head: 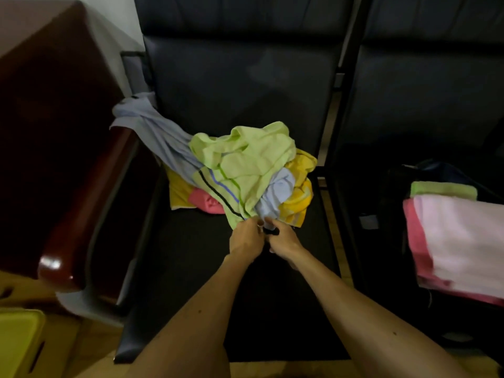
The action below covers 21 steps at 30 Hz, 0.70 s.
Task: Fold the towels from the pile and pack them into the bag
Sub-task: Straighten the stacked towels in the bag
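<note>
The pile [245,170] sits on the dark seat [191,268] of the left chair, just far of both hands. A lavender towel [163,140] is the long thing in it. Its far end is draped over the wooden armrest [81,214] at the far left, and it runs diagonally toward the near right. It passes under a crumpled green towel [245,154] and comes out again as a narrow end right at the fingers.

The left hand [245,240] and right hand [283,240] are close together, almost touching, at the pile's near tip. The left hand pinches the striped corner of the green towel and the right hand pinches the lavender end. The cloth bunches there, so the exact grasp is hard to make out. A small dark thing at the right hand's fingers cannot be identified.

A yellow towel [300,197] and a pink towel [204,200] are mostly buried under the others.

On the right seat the dark bag [395,192] blends into shadow and its outline is unclear. Folded towels [463,241] rest on it, cut off by the right edge.
</note>
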Tool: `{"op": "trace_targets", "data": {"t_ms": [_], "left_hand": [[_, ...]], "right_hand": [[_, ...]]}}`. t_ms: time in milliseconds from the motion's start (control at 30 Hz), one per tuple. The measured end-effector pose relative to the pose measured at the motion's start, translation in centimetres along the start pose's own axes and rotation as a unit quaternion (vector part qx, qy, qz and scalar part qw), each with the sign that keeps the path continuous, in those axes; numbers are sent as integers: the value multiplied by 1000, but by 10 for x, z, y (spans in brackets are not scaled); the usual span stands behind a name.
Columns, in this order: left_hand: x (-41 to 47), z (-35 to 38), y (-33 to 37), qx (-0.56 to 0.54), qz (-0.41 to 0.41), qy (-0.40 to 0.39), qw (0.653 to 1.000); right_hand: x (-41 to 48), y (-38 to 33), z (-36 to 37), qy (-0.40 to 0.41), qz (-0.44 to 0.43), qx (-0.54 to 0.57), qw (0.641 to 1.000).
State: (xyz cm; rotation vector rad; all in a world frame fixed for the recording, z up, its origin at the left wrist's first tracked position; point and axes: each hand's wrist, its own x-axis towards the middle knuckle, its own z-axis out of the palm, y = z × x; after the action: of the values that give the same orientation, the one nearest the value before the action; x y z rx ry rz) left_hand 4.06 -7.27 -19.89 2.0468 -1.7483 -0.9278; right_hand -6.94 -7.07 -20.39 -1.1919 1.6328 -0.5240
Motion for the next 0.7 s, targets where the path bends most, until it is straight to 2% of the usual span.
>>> {"op": "trace_targets", "data": {"t_ms": [167, 267, 367, 533, 700], "left_hand": [[14, 6, 3, -2, 2, -9, 1000], [10, 9, 5, -4, 0, 9, 1000], [-1, 5, 17, 7, 34, 34, 999], [-22, -35, 54, -35, 103, 109, 988], [-55, -116, 111, -77, 195, 170, 963]], "right_hand": [[14, 12, 2, 21, -7, 31, 999], [5, 13, 0, 12, 7, 54, 998], [-14, 2, -7, 12, -3, 71, 997], [-60, -44, -45, 58, -101, 71, 991], [-115, -98, -88, 138, -191, -3, 972]]}}
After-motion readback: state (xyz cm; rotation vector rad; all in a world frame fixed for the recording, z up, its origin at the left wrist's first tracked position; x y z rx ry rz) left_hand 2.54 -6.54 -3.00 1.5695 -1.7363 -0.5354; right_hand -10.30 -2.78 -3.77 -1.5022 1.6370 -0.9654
